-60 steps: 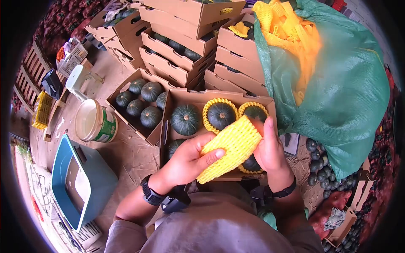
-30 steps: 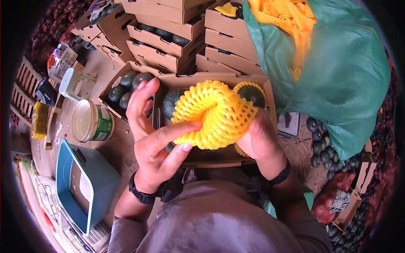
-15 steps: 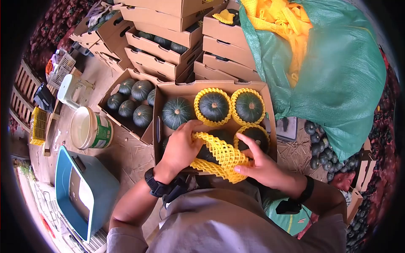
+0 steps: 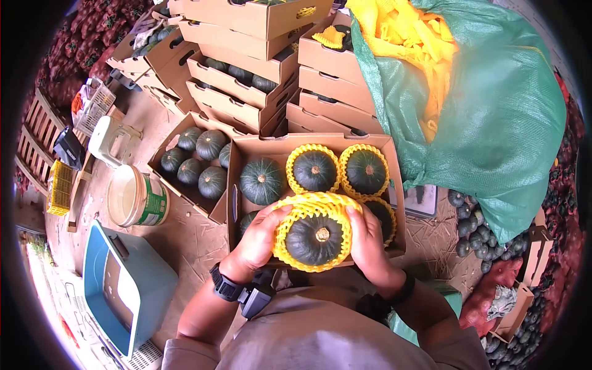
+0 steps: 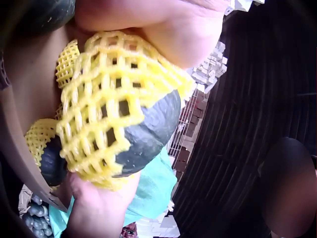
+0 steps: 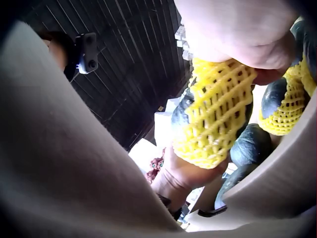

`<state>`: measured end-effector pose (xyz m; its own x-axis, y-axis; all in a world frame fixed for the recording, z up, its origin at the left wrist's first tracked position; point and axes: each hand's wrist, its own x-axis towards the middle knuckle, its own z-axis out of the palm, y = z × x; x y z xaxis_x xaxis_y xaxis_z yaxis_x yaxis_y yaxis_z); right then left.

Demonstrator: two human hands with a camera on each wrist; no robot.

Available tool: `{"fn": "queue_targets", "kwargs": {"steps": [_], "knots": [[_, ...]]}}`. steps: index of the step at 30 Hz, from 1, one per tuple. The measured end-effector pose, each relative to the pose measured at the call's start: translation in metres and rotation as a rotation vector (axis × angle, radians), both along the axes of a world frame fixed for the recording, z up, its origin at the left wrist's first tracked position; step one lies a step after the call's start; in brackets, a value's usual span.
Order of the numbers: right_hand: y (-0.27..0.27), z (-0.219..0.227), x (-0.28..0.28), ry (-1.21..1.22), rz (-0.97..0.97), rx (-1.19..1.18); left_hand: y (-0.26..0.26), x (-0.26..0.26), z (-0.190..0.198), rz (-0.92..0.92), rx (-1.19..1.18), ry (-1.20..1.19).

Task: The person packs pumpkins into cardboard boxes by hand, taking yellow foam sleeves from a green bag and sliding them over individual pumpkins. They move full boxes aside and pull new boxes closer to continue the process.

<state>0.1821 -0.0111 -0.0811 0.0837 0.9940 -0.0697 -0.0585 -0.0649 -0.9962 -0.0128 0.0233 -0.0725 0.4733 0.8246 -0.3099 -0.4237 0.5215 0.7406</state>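
Observation:
Both hands hold a dark green squash (image 4: 313,239) wrapped in a yellow foam net (image 4: 317,202), over the near side of an open cardboard box. The left hand (image 4: 258,239) grips its left side and the right hand (image 4: 370,245) its right side, thumbs on the net. Its stem end shows through the net's opening. In the left wrist view the net (image 5: 101,106) covers most of the squash (image 5: 153,134); in the right wrist view the net (image 6: 218,111) lies under the right hand (image 6: 237,34). The box (image 4: 250,143) also holds netted squashes (image 4: 365,171) and bare ones (image 4: 262,180).
A second box (image 4: 161,143) of bare squashes adjoins at the left. Cardboard boxes (image 4: 237,98) are stacked behind. A green sack (image 4: 493,123) with yellow nets (image 4: 407,31) stands at the right. A white bucket (image 4: 126,196) and blue bin (image 4: 145,277) are on the left.
The net, earlier held apart from any squash and opened by the fingers, now surrounds a squash held up between both hands. The right hand has closed in on its right side.

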Motion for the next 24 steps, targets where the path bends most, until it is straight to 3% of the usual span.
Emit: {"fn": "queue_targets", "kwargs": {"steps": [2,5,6,8,9,10,12,15,16,18,20,23,24], "knots": [[0.006,0.006,-0.007,0.166,-0.074,-0.134,0.0,-0.001,-0.006,0.043,-0.019,-0.012],[0.017,0.021,-0.011,0.794,0.021,-0.58,0.0,0.012,0.01,0.155,0.02,-0.102],[0.019,0.027,-0.012,0.796,0.044,-0.584,-0.003,0.014,0.014,0.181,0.057,-0.104],[0.013,0.039,-0.01,0.663,0.1,-0.281,-0.002,0.013,0.007,0.148,0.146,0.041],[0.014,0.041,0.0,0.435,0.183,-0.071,0.0,0.001,0.02,-0.086,0.171,0.266],[0.017,0.04,-0.001,0.385,0.172,0.215,0.005,-0.005,0.012,-0.244,0.139,0.244],[0.013,0.031,-0.006,0.143,-0.067,0.121,0.002,-0.002,0.016,-0.114,0.264,0.24],[0.021,0.03,-0.018,0.385,0.124,-0.073,-0.003,0.005,0.018,0.239,0.412,0.41],[0.017,0.027,-0.021,0.505,0.196,-0.117,-0.004,0.005,0.016,0.305,0.363,0.329],[0.012,0.021,-0.025,0.431,0.171,-0.009,-0.008,0.007,0.009,0.38,0.208,0.189],[0.011,0.02,-0.025,0.369,0.179,0.021,-0.008,0.006,0.005,0.359,0.127,0.114],[0.011,0.029,-0.026,0.731,0.199,-0.108,-0.012,-0.005,0.003,0.261,0.0,-0.115],[0.011,0.017,-0.025,0.956,0.217,-0.134,-0.012,-0.007,0.003,0.214,-0.037,-0.215]]}}
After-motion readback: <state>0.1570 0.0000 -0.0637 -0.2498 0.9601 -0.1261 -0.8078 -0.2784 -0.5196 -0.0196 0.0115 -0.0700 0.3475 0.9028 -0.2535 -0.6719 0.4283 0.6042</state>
